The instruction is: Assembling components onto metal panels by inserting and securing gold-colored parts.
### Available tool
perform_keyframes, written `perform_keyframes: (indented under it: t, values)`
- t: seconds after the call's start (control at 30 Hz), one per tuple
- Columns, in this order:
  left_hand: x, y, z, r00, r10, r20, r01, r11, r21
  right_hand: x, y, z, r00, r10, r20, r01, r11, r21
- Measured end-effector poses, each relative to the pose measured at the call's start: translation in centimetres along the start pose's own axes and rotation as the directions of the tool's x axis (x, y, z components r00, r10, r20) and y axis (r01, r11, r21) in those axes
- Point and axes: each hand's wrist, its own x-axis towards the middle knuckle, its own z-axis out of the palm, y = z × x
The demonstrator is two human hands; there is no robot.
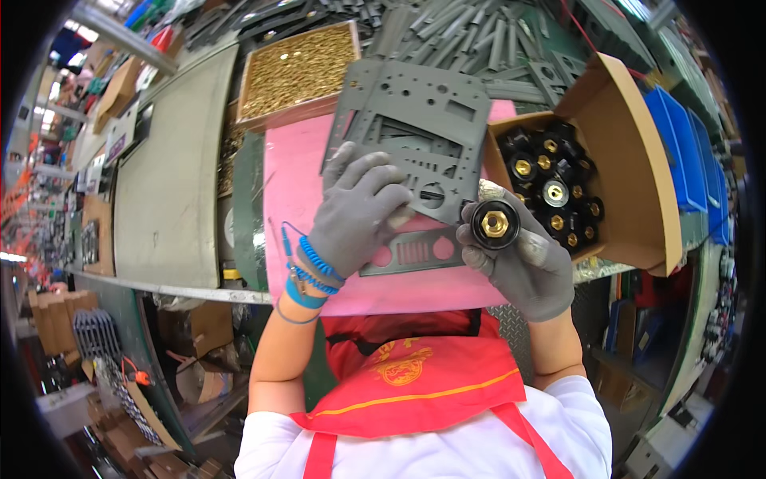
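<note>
My right hand (531, 267), in a grey glove, is closed around a round black knob-like fitting (495, 224) with a brass hexagonal centre facing up. This fitting is beside the lower right corner of a grey perforated metal plate (455, 104). Over the plate's lower left part lies my left hand (359, 207), gloved in grey, its fingers bent and close together; whether anything is between them is hidden. A blue coiled cord and wristband (311, 283) circle my left wrist. Below the plate, a smaller slotted metal panel (415, 254) lies on the pink sheet (295, 168).
An open cardboard box (634, 144) of black fittings with brass centres stands at the right. Blue bins (678, 152) are beyond it. At the far left is a wooden tray (299, 113) full of small brass parts. Loose grey metal strips (471, 32) are heaped at the back.
</note>
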Motion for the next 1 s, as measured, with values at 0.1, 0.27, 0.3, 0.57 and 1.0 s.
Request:
perform_keyframes:
  t: [0.1,0.27,0.3,0.57,1.0]
  values:
    - [0.0,1.6,0.3,0.962,-0.126,-0.242,0.087,0.982,-0.167,1.7,-0.1,-0.5,0.995,0.044,0.086,-0.045,0.999,0.0]
    - [-3.2,7.0,-0.4,0.769,-0.517,-0.377,0.117,0.693,-0.712,3.4,4.6,2.3,0.943,-0.324,-0.078,0.243,0.827,-0.506]
    - [-3.0,8.9,0.0,0.709,-0.634,-0.308,0.141,0.556,-0.819,2.5,5.1,1.6,0.904,-0.421,-0.073,0.277,0.708,-0.649]
    - [-8.4,12.2,0.9,0.611,-0.782,0.12,-0.19,-0.292,-0.937,1.1,8.1,3.2,0.807,-0.516,0.288,0.489,0.309,-0.816]
    - [-14.7,13.7,2.8,0.71,-0.692,0.133,-0.462,-0.6,-0.653,0.2,8.6,8.9,0.6,-0.008,0.8,0.767,0.291,-0.572]
